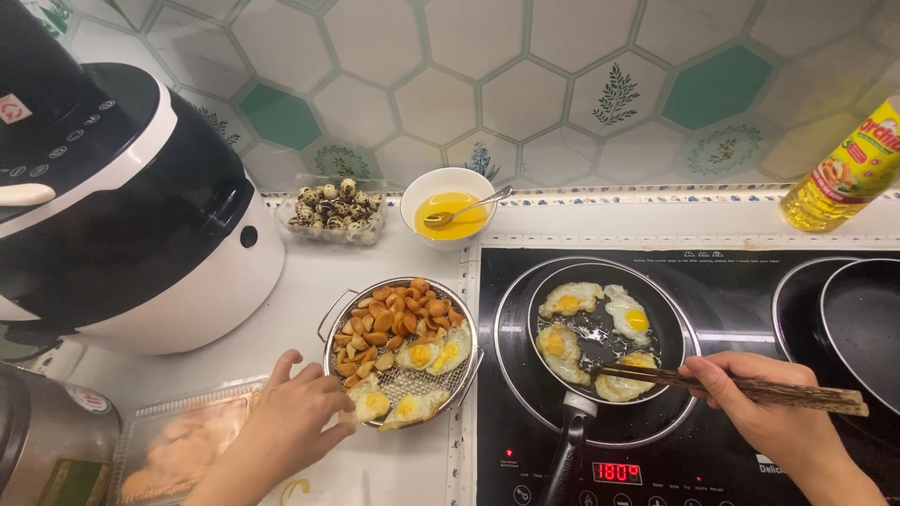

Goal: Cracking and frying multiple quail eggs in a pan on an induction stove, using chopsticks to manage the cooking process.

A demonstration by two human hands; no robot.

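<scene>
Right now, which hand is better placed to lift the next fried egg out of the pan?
Right, probably. The right hand holds the chopsticks, tips at a fried egg in the pan. The left hand rests at the strainer basket's rim.

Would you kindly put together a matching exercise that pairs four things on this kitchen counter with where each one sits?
Things:
1. Chopsticks
2. Spoon
3. Quail eggs
4. Sausage pieces

Places:
A. In the metal strainer basket, beside small fried eggs
B. In the white bowl of yellow liquid
C. In the right hand, tips at a fried egg in the black pan
D. In a clear tray against the tiled wall

Pairs: 1-C, 2-B, 3-D, 4-A
</scene>
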